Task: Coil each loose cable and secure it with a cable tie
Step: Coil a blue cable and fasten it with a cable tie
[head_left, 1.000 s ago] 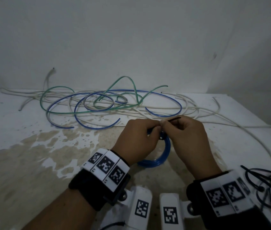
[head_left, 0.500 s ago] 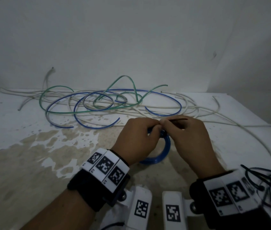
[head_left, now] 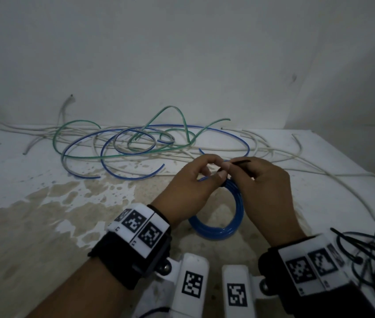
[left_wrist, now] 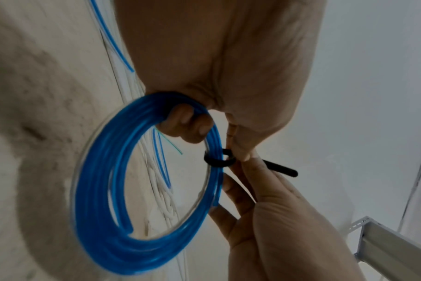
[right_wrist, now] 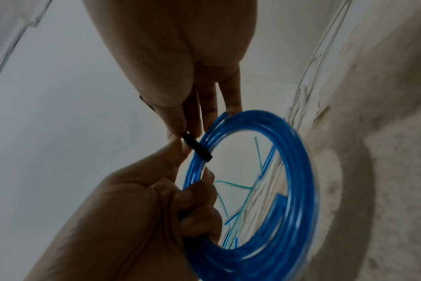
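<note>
A: From the head?
B: Both hands meet over the table [head_left: 32,226]; left hand [head_left: 188,191] grips the blue coil [head_left: 218,229], right hand [head_left: 266,193] pinches a black cable tie [head_left: 241,162]. Loose cables [head_left: 136,143] lie behind, spare ties [head_left: 374,251] at right.
A: Left wrist?
B: Fingers [left_wrist: 187,123] curl through the coil; the tie loops its strands.
A: Right wrist?
B: Fingertips [right_wrist: 176,131] pinch the tie against the coil

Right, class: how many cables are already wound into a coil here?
1. The blue coil hangs between both hands near the table's front, a black tie looped round it. The cables at the back lie loose and tangled; none looks coiled.
</note>
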Available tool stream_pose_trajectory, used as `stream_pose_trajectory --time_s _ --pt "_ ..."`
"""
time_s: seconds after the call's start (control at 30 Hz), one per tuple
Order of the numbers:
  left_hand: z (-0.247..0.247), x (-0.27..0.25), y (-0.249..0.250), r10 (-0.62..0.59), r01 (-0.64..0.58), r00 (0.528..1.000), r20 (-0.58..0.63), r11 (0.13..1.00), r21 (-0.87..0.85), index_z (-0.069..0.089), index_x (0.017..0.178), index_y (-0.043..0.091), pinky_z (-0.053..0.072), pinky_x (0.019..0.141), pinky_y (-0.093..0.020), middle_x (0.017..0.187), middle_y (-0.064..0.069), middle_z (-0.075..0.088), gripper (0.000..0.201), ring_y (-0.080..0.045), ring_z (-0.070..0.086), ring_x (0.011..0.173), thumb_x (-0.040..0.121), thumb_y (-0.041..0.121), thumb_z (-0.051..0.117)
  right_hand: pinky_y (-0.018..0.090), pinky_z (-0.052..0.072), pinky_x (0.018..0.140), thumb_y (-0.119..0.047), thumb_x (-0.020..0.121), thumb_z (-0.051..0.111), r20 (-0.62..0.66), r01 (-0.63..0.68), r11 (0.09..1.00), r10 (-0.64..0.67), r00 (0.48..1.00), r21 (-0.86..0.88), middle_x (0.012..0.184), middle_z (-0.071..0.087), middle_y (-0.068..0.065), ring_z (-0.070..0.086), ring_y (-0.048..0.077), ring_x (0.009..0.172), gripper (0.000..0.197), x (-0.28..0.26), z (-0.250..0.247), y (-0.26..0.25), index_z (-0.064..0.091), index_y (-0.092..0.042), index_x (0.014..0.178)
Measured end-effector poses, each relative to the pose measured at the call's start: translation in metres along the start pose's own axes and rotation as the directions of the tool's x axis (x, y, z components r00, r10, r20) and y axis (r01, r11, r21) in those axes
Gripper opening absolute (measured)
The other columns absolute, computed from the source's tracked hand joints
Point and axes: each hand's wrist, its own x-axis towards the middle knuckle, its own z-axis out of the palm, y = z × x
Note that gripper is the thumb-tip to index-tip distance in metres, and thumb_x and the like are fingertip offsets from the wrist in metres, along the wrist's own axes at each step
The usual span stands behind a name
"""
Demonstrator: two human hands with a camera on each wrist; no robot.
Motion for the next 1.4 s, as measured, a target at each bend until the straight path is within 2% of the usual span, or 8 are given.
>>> stream_pose_trajectory --time_s 0.13,0.37,0.63,0.77,0.87,1.07,1.23,1.4 --pt "0.001 0.001 -0.004 0.065 -0.06 0.993 -0.1 0.997 0.044 0.065 0.095 0.029 0.034 0.063 -0.025 0.089 0.005 0.054 0.006 -0.015 0.054 0.082 0.092 0.029 0.059 0.007 0.04 0.073 -0.017 0.089 0.061 0.053 0.106 0.992 -0.103 0.993 -0.067 0.078 0.062 -0.017 0.057 -0.001 0.081 0.015 0.001 0.001 0.003 0.069 -0.027 0.08" --pt "0.001 0.003 -0.006 0.111 -0.104 0.989 -0.095 0.992 0.075 0.059 0.088 0.032 0.034 0.055 -0.017 0.081 0.005 0.049 0.009 -0.002 0.044 0.053 0.093 0.024 0.056 0.004 0.035 0.073 -0.019 0.091 0.055 -0.036 0.22 0.971 -0.224 0.974 -0.093 0.078 0.062 -0.004 0.054 0.002 0.077 0.018 0.002 -0.006 -0.012 0.067 -0.013 0.079" --pt "0.0 0.002 -0.009 -0.013 0.01 0.997 -0.07 0.999 -0.048 0.064 0.091 0.025 0.034 0.049 -0.017 0.078 -0.004 0.052 0.011 -0.003 0.041 0.049 0.094 0.02 0.055 0.006 0.042 0.068 -0.022 0.087 0.065 0.114 -0.066 0.995 0.057 0.992 0.079 0.082 0.068 -0.009 0.061 -0.005 0.078 0.009 0.005 -0.004 -0.006 0.07 -0.015 0.087" --pt "-0.001 0.002 -0.006 -0.09 0.087 0.996 -0.007 0.976 -0.198 0.062 0.091 0.016 0.034 0.045 -0.024 0.068 -0.004 0.046 0.018 -0.008 0.038 0.044 0.096 0.006 0.048 0.009 0.044 0.07 -0.02 0.087 0.065 0.12 -0.044 0.999 0.044 0.992 -0.003 0.079 0.068 -0.01 0.062 -0.002 0.078 0.007 0.004 -0.004 -0.001 0.069 -0.019 0.082" --pt "0.0 0.002 -0.005 -0.067 0.064 0.997 -0.034 0.993 -0.098 0.059 0.095 0.007 0.042 0.046 -0.025 0.068 -0.004 0.056 0.01 -0.012 0.046 0.045 0.097 0.008 0.049 0.007 0.042 0.065 -0.016 0.088 0.063 0.075 0.016 0.999 -0.013 0.997 -0.047 0.071 0.065 -0.012 0.06 -0.003 0.074 0.012 0.004 -0.006 -0.002 0.068 -0.019 0.077" --pt "-0.001 0.003 -0.009 -0.07 0.07 0.998 0.007 0.997 -0.042 0.055 0.103 0.019 0.029 0.045 -0.023 0.065 0.001 0.047 0.015 -0.012 0.031 0.046 0.098 0.012 0.044 0.009 0.042 0.064 -0.016 0.087 0.064 0.122 0.048 0.997 -0.041 0.992 -0.059 0.073 0.068 -0.004 0.06 0.003 0.076 0.01 0.003 -0.005 -0.001 0.074 -0.014 0.084" --pt "0.003 0.0 -0.009 0.008 -0.01 0.999 0.036 0.998 0.055 0.058 0.109 0.022 0.029 0.044 -0.013 0.054 0.018 0.048 0.014 0.002 0.04 0.041 0.098 0.024 0.049 0.008 0.04 0.07 -0.019 0.088 0.063 0.131 0.121 0.988 -0.107 0.986 -0.101 0.079 0.066 0.0 0.057 0.006 0.079 0.014 0.005 -0.004 0.004 0.074 -0.01 0.086" --pt "0.005 -0.002 -0.009 0.062 -0.062 0.998 0.004 0.993 0.104 0.059 0.104 0.027 0.03 0.041 -0.011 0.065 0.006 0.047 0.011 0.0 0.039 0.038 0.097 0.023 0.052 0.005 0.035 0.07 -0.015 0.086 0.058 0.05 0.255 0.949 -0.25 0.967 -0.184 0.072 0.06 -0.002 0.051 0.006 0.074 0.017 0.004 -0.007 -0.001 0.071 -0.007 0.078"
